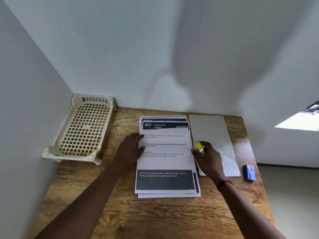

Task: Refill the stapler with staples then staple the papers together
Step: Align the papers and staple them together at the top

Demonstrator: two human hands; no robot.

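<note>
Head view: your left hand rests on the papers, fingers straight, while your right hand clamps its fingers on the yellow-tipped stapler.

A wood-grain counter set into a white-walled corner carries a cream lattice basket at rear left, a stack of printed papers at centre, a blank sheet just beside them, and a small blue box near the right edge.
</note>
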